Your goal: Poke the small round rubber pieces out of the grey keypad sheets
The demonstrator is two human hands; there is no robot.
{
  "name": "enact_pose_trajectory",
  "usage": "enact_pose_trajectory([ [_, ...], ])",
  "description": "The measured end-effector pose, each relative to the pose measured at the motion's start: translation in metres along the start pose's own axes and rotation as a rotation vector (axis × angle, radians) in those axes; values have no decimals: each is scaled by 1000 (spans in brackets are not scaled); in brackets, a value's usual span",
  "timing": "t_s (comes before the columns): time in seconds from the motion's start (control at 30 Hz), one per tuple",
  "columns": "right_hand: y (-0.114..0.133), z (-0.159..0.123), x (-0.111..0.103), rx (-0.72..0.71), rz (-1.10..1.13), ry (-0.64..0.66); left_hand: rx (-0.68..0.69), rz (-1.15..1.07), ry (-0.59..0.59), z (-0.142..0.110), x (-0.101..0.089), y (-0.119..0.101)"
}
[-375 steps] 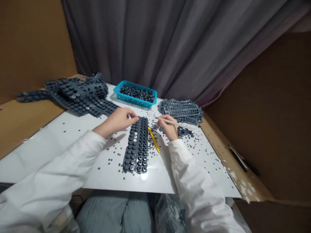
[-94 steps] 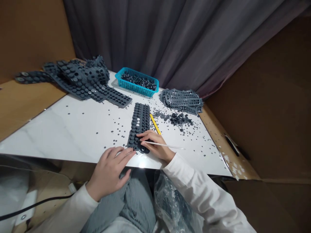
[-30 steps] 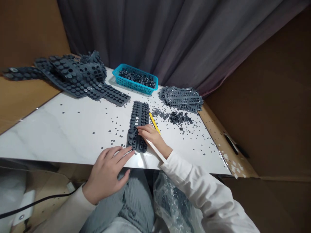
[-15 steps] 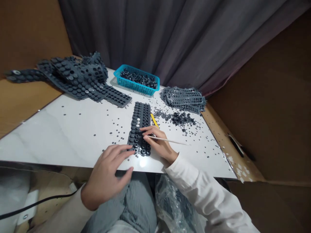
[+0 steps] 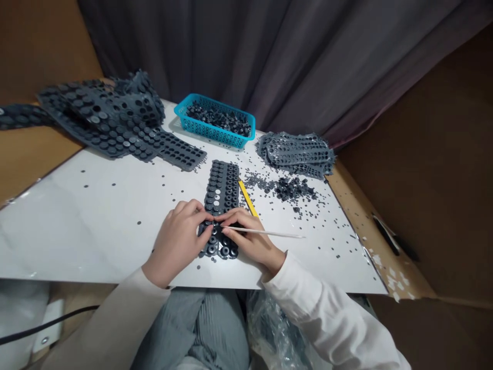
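Moved left hand (image 5: 179,241) up button strip (image 5: 224,177), half-curled, hold unclear, beside right hand (image 5: 252,246) pinching white stick (image 5: 283,235): now two-handed work.

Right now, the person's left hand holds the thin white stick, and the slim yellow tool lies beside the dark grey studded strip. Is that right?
Not quite: the head view shows the thin white stick in the right hand, not the left hand. The rest stands: the slim yellow tool lies beside the dark grey studded strip.

The left hand (image 5: 179,242) touches a studded strip (image 5: 224,181); the right hand (image 5: 248,237) holds a stick (image 5: 281,234).
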State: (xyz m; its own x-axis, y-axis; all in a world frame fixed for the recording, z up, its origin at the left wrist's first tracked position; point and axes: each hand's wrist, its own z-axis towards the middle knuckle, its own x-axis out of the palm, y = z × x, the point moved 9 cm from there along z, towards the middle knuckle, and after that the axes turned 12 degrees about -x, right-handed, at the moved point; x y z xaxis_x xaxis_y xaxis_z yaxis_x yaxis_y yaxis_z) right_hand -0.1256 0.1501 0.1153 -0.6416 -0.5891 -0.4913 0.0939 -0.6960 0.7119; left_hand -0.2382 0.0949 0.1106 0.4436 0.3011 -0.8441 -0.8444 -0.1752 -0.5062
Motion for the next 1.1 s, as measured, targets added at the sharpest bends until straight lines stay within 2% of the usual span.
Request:
enact_pose_trajectory([
  [0.5, 7, -1, 2, -74, -73, 8, 18, 2, -11, 0, 2, -2],
  [0.7, 19, 0, 9, -212, -218, 62, 21, 24, -15, 0, 2, -3],
  [0.97, 21, -2, 18, -271, -412, 132, 18, 39, -33, 0, 2, -3],
  [1.1, 19, -3, 20, -275, -441, 148, 22, 37, -45, 0, 2, -2],
])
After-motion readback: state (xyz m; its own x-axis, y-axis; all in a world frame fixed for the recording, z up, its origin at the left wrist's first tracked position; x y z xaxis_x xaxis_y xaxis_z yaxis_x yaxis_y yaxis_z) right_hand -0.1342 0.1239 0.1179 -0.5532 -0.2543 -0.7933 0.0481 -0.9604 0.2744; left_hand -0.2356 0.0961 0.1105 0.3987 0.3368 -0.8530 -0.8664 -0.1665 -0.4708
